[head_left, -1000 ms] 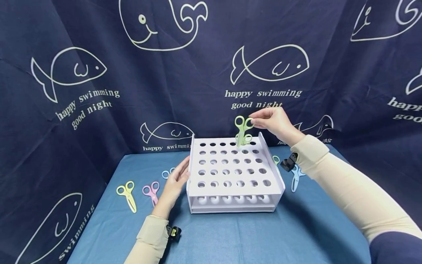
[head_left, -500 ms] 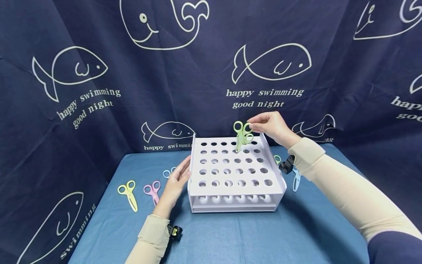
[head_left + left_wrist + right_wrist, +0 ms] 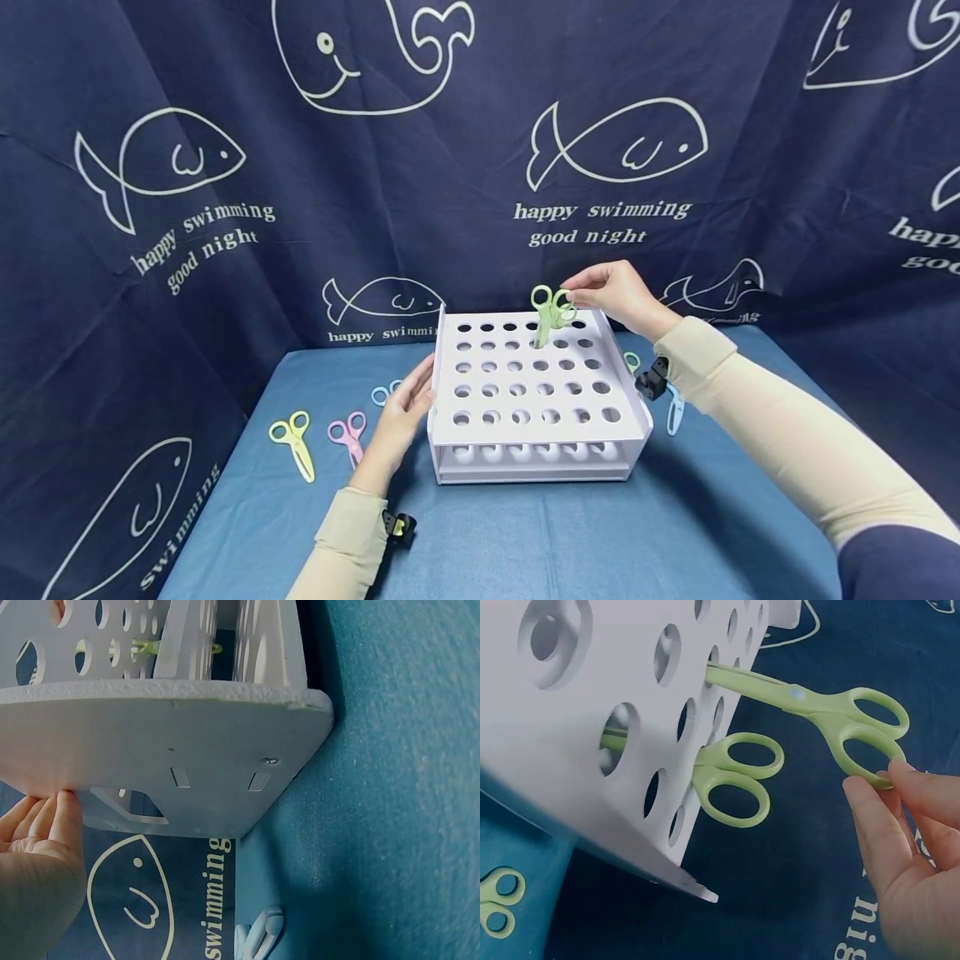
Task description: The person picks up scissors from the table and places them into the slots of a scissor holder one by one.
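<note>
While the tip of the held scissors [image 3: 545,317] meets a second-row hole near the back of the rack [image 3: 525,433], we want the blades kept together and nearly upright; how far the tip is in, we cannot tell. Our right hand [image 3: 922,847] pinches one handle ring between thumb and fingers, an off-centre hold that could let the scissors swing, so we would do well to lower slowly and straight, letting the hole guide the blades. We should also keep clear of the seated scissors [image 3: 714,759], which stand in the rack's back row, just behind the held ones. Our left hand [image 3: 397,417] rests nearly straight fingers against the rack's left wall, a useful brace if we press gently. Yellow scissors [image 3: 302,457] and pink scissors [image 3: 347,435] lie left of the rack.

Compared with a second ago, the held scissors and right hand are lower towards the rack, while the left hand stays against its wall.
</note>
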The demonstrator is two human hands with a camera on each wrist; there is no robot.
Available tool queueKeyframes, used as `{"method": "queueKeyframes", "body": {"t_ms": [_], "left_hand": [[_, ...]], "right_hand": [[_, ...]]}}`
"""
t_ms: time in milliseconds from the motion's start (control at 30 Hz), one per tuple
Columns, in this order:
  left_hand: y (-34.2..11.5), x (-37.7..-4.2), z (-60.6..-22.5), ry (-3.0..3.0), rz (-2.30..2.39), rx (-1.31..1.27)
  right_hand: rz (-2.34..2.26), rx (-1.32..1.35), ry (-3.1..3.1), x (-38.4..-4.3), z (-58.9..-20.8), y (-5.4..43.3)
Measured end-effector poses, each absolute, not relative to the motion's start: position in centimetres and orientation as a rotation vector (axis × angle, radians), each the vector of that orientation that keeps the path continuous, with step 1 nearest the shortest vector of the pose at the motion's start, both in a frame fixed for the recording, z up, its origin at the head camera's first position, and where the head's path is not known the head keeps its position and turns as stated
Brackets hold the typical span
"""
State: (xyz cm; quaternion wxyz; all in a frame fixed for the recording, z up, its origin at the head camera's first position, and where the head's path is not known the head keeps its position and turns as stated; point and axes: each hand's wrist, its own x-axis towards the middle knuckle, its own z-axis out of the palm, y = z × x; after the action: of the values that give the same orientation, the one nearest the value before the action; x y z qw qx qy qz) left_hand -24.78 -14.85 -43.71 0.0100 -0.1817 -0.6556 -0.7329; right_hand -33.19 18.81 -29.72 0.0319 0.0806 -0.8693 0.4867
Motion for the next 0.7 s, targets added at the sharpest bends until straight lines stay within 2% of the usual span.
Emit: {"method": "queueKeyframes", "body": {"t_ms": [700], "left_hand": [[-14.80,-24.84,-43.84,-2.042,-2.290,-0.569]], "right_hand": [[1.403,0.402,-2.781,-33.28,-30.42,18.64]]}}
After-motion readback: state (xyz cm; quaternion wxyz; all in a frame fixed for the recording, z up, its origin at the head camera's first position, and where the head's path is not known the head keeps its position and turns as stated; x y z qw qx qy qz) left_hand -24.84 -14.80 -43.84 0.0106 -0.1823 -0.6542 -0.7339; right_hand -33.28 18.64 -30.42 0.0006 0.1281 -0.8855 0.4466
